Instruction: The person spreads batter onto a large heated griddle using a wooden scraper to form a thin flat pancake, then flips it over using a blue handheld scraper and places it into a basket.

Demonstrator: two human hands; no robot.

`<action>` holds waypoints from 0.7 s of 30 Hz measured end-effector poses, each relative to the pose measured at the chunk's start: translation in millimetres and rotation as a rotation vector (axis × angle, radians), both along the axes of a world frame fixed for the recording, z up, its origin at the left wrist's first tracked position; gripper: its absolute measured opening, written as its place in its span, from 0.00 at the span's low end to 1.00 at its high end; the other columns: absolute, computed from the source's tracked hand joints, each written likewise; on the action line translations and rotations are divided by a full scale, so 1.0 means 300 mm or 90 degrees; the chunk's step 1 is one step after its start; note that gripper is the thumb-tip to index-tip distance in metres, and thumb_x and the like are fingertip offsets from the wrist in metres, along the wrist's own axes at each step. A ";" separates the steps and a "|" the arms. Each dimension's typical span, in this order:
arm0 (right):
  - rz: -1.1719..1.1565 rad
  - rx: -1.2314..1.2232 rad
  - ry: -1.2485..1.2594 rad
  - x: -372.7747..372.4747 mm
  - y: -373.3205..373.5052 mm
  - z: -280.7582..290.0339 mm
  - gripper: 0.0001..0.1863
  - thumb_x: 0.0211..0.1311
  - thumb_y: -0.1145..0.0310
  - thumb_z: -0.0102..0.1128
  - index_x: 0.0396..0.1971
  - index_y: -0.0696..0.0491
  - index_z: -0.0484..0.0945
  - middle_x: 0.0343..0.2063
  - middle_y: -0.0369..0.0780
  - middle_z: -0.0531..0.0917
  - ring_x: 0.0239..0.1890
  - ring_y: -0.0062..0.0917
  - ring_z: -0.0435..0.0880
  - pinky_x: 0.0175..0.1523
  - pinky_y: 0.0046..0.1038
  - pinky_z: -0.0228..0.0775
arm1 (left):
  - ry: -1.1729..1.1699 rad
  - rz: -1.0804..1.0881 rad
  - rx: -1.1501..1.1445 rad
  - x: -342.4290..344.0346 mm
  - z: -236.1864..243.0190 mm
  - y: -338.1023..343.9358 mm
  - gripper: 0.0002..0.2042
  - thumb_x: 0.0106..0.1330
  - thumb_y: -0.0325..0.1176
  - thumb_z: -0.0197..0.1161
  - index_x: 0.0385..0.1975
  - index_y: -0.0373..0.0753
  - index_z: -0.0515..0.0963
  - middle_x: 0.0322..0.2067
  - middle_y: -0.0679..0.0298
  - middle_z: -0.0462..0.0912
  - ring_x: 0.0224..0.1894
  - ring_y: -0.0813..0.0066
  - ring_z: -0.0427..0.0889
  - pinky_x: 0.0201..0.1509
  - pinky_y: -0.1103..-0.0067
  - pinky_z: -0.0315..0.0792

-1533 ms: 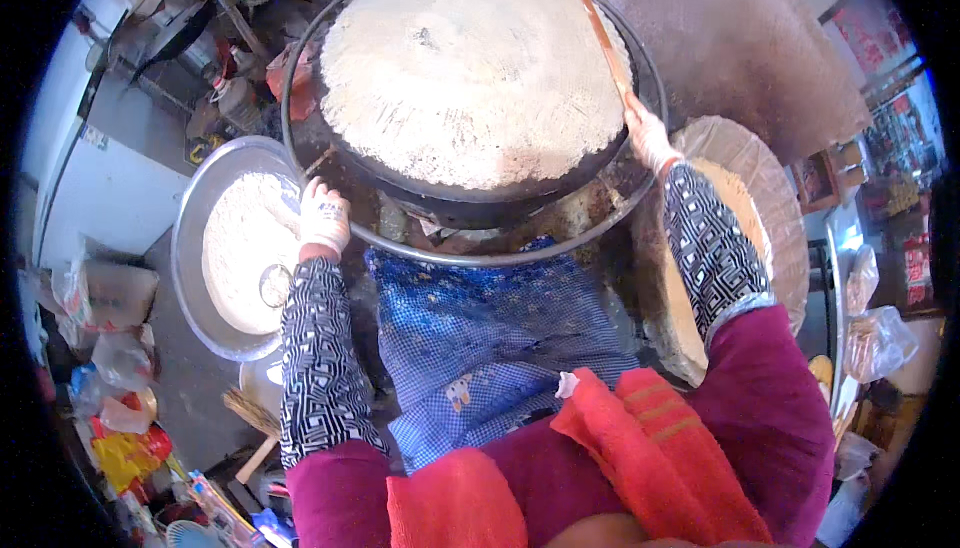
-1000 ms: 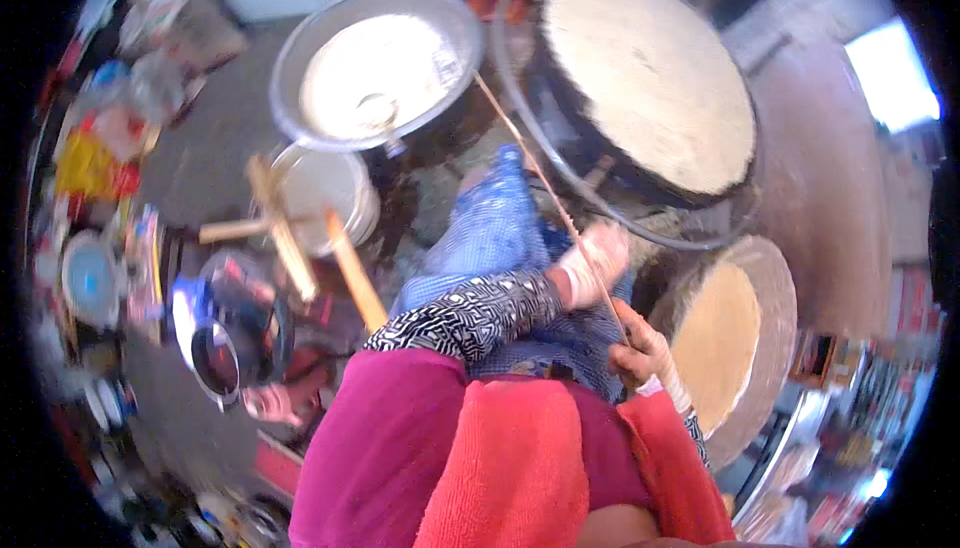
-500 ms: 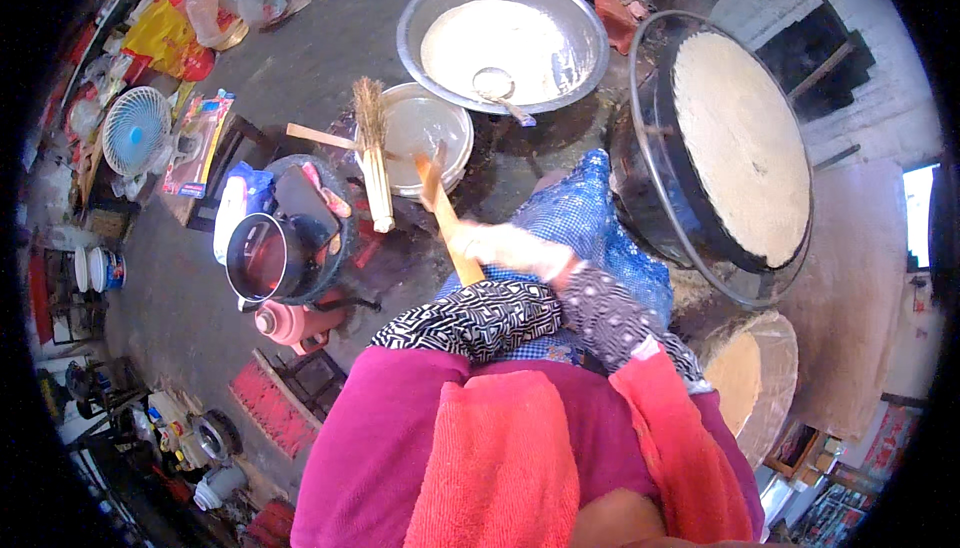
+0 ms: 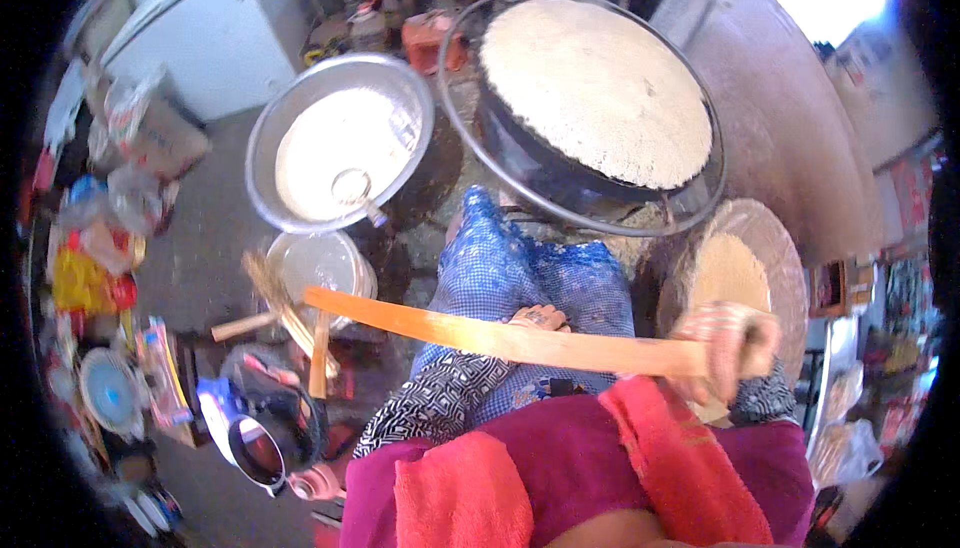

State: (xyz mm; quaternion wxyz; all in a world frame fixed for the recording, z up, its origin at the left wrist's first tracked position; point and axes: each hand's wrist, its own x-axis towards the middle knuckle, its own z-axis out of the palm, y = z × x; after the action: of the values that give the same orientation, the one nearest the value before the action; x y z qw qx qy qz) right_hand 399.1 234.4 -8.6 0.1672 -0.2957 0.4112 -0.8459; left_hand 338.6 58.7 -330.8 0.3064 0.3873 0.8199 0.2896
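A long wooden blade [image 4: 450, 328] lies crosswise above my lap, with my right hand [image 4: 728, 346] closed round its right end. Behind it, partly hidden, my left hand [image 4: 537, 315] rests on the blue checked apron [image 4: 480, 248]; whether it grips anything is unclear. Ahead stands a large round griddle [image 4: 480, 98] covered by a pale thin sheet [image 4: 590, 83], inside a metal ring. At left are a steel bowl [image 4: 263, 148] of white batter with a ladle [image 4: 351, 185], a white bucket [image 4: 362, 278] and a straw brush [image 4: 270, 286] beside another wooden handle [image 4: 319, 373].
A round container [image 4: 780, 248] of tan material sits at my right, below a large board [image 4: 790, 128]. Bags [image 4: 150, 118] and packages crowd the left side, with a dark pot [image 4: 258, 443] and pink flask [image 4: 312, 483] at lower left. A red jug [image 4: 430, 43] stands behind the bowl.
My hands left the griddle and came to my lap. My right hand reached left to the wooden blade, took hold of it and has lifted it across to the right.
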 end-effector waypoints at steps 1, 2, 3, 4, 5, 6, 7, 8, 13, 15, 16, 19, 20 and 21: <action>-0.058 -0.024 0.052 0.027 0.016 0.021 0.23 0.66 0.53 0.49 0.25 0.58 0.81 0.24 0.46 0.83 0.23 0.31 0.81 0.30 0.33 0.74 | -0.052 0.013 -0.037 0.008 -0.116 0.064 0.15 0.63 0.42 0.59 0.44 0.43 0.81 0.43 0.58 0.83 0.52 0.62 0.79 0.57 0.68 0.70; -0.101 -0.053 0.102 0.040 0.021 0.034 0.23 0.65 0.53 0.50 0.25 0.58 0.82 0.23 0.47 0.83 0.21 0.32 0.81 0.25 0.34 0.73 | -0.055 0.021 -0.029 0.001 -0.132 0.047 0.15 0.64 0.42 0.58 0.45 0.42 0.81 0.44 0.56 0.83 0.52 0.60 0.79 0.58 0.68 0.70; -0.047 -0.028 0.157 0.023 0.082 0.022 0.21 0.64 0.54 0.52 0.26 0.58 0.82 0.25 0.47 0.83 0.21 0.32 0.81 0.25 0.33 0.73 | -0.059 0.028 -0.022 -0.013 -0.149 0.032 0.15 0.66 0.42 0.57 0.46 0.41 0.80 0.45 0.54 0.82 0.53 0.58 0.78 0.58 0.67 0.70; -0.064 0.024 0.109 0.048 0.118 0.011 0.19 0.63 0.55 0.55 0.32 0.59 0.79 0.26 0.48 0.83 0.22 0.32 0.81 0.26 0.34 0.73 | -0.022 -0.013 0.045 -0.031 -0.046 -0.018 0.17 0.68 0.42 0.55 0.49 0.38 0.78 0.48 0.50 0.80 0.54 0.55 0.77 0.60 0.66 0.69; -0.080 0.080 0.060 0.076 0.150 0.018 0.18 0.62 0.57 0.57 0.38 0.59 0.77 0.27 0.48 0.83 0.23 0.33 0.81 0.27 0.35 0.72 | 0.012 -0.056 0.117 -0.044 0.081 -0.045 0.18 0.70 0.41 0.53 0.52 0.36 0.76 0.51 0.47 0.78 0.56 0.51 0.75 0.61 0.66 0.68; -0.164 0.148 -0.097 0.127 0.162 0.015 0.22 0.60 0.59 0.60 0.47 0.60 0.72 0.27 0.49 0.82 0.25 0.34 0.81 0.30 0.36 0.71 | -0.063 -0.070 0.075 -0.062 0.225 -0.005 0.18 0.70 0.41 0.53 0.51 0.34 0.76 0.48 0.47 0.79 0.54 0.51 0.76 0.58 0.65 0.70; -0.287 0.233 -0.185 0.119 0.127 -0.018 0.26 0.60 0.60 0.60 0.54 0.59 0.68 0.27 0.47 0.81 0.25 0.32 0.80 0.31 0.34 0.70 | -0.030 -0.041 0.124 -0.055 0.201 -0.030 0.17 0.70 0.40 0.54 0.50 0.34 0.76 0.46 0.47 0.79 0.52 0.49 0.76 0.57 0.64 0.70; -0.396 0.315 -0.291 0.109 0.089 -0.042 0.32 0.60 0.62 0.60 0.61 0.59 0.63 0.26 0.45 0.80 0.26 0.29 0.79 0.31 0.32 0.69 | -0.011 -0.022 0.156 -0.050 0.228 -0.043 0.16 0.69 0.38 0.54 0.50 0.34 0.76 0.46 0.48 0.78 0.51 0.49 0.76 0.57 0.64 0.70; -0.532 0.243 -0.468 0.020 0.129 -0.405 0.12 0.65 0.62 0.57 0.39 0.55 0.73 0.17 0.33 0.76 0.15 0.16 0.72 0.19 0.19 0.60 | 0.254 -0.047 0.335 -0.123 0.405 0.055 0.19 0.62 0.34 0.59 0.52 0.35 0.73 0.51 0.47 0.74 0.52 0.47 0.75 0.57 0.63 0.70; -0.566 0.250 -0.480 0.056 0.139 -0.474 0.11 0.66 0.61 0.57 0.33 0.54 0.72 0.15 0.31 0.73 0.12 0.16 0.68 0.16 0.20 0.56 | 0.434 -0.011 0.305 -0.169 0.507 0.118 0.23 0.60 0.35 0.61 0.56 0.34 0.71 0.55 0.46 0.71 0.56 0.45 0.72 0.61 0.60 0.67; -0.585 0.254 -0.480 0.075 0.141 -0.503 0.12 0.66 0.60 0.57 0.30 0.53 0.72 0.13 0.30 0.71 0.11 0.15 0.66 0.15 0.20 0.54 | 0.482 -0.003 0.298 -0.200 0.561 0.156 0.25 0.60 0.36 0.62 0.58 0.34 0.70 0.57 0.45 0.69 0.60 0.44 0.68 0.65 0.56 0.62; -0.484 0.258 -0.489 0.217 0.136 -0.631 0.13 0.62 0.61 0.63 0.33 0.55 0.74 0.17 0.34 0.76 0.16 0.16 0.73 0.21 0.21 0.63 | 0.621 -0.035 0.313 -0.302 0.663 0.249 0.26 0.61 0.41 0.62 0.57 0.36 0.71 0.57 0.45 0.68 0.60 0.42 0.65 0.65 0.47 0.56; -0.513 0.306 -0.486 0.247 0.137 -0.653 0.14 0.61 0.61 0.64 0.35 0.56 0.74 0.18 0.34 0.77 0.18 0.17 0.74 0.23 0.22 0.65 | 0.634 -0.051 0.324 -0.326 0.676 0.286 0.26 0.61 0.44 0.61 0.57 0.37 0.71 0.57 0.45 0.68 0.60 0.41 0.64 0.65 0.46 0.55; -0.542 0.353 -0.483 0.269 0.141 -0.669 0.15 0.60 0.61 0.65 0.38 0.57 0.74 0.20 0.35 0.78 0.19 0.18 0.76 0.24 0.23 0.67 | 0.633 -0.070 0.301 -0.346 0.705 0.323 0.25 0.63 0.46 0.57 0.57 0.38 0.71 0.57 0.47 0.68 0.60 0.44 0.65 0.66 0.47 0.53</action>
State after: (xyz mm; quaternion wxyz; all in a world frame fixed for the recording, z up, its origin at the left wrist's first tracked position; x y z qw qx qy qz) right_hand 479.8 276.6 -209.3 0.0206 0.2685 0.6087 -0.7463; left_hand 234.7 155.7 -119.3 -0.1983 0.5777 0.7570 0.2321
